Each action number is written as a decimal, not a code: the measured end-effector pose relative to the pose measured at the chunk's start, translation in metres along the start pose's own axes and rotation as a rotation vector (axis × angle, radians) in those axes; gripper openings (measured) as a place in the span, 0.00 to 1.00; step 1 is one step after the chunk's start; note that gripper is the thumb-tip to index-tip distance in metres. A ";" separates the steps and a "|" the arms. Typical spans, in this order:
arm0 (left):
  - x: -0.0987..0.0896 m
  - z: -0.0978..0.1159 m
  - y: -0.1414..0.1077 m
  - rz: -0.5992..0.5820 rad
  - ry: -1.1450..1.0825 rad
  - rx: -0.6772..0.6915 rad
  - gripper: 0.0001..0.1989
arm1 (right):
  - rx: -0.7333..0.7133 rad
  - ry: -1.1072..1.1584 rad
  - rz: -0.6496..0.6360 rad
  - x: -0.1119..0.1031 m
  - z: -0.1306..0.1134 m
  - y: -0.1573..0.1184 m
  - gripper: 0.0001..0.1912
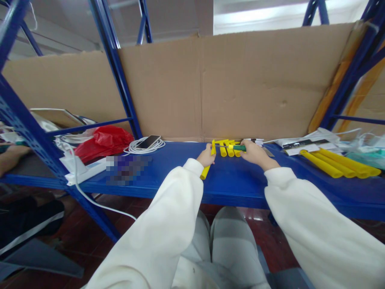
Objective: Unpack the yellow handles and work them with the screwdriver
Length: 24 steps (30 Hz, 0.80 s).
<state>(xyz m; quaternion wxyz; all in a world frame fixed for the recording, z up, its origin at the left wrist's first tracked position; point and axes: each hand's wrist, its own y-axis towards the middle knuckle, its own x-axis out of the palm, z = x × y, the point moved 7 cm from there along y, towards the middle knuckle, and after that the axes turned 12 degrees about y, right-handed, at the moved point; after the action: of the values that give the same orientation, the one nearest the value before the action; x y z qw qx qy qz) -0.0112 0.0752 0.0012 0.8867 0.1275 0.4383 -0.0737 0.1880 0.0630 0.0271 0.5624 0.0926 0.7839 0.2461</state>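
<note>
My left hand (206, 155) is closed around a yellow tool with a tube-like handle (205, 172), its upper end rising above my fingers. In my right hand (254, 153) is a screwdriver with a green and yellow handle (239, 148). The screwdriver's thin shaft points left, toward the top of the yellow piece; whether the tip touches it I cannot tell. Just behind, between my hands, several similar yellow pieces (223, 151) lie side by side on the blue tabletop (180, 172).
More yellow tubes (337, 162) lie at the right beside packaged items (306, 145). Left are a phone (149, 141) on a coiled white cable, a red plastic bag (105, 142) and a white power strip (90, 168). Cardboard (255, 88) walls the back. Another person's hand (15, 157) shows far left.
</note>
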 end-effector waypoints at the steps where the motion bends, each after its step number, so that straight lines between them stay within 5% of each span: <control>1: 0.000 0.000 0.000 0.004 0.001 -0.004 0.20 | -0.030 0.013 0.015 0.000 0.000 0.001 0.16; 6: 0.000 -0.001 0.001 -0.002 -0.009 -0.006 0.19 | -0.069 0.018 0.037 -0.002 0.001 0.002 0.13; 14: 0.003 -0.002 0.002 -0.013 -0.039 0.002 0.19 | 0.093 -0.084 -0.025 -0.005 0.000 -0.004 0.17; 24: 0.003 -0.003 0.003 0.005 -0.030 0.003 0.19 | 0.022 -0.040 0.009 -0.006 -0.005 -0.004 0.15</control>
<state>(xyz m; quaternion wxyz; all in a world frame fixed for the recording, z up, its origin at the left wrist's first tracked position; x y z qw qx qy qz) -0.0114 0.0792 -0.0024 0.8932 0.1288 0.4245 -0.0738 0.1859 0.0560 0.0312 0.5757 0.1071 0.7749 0.2379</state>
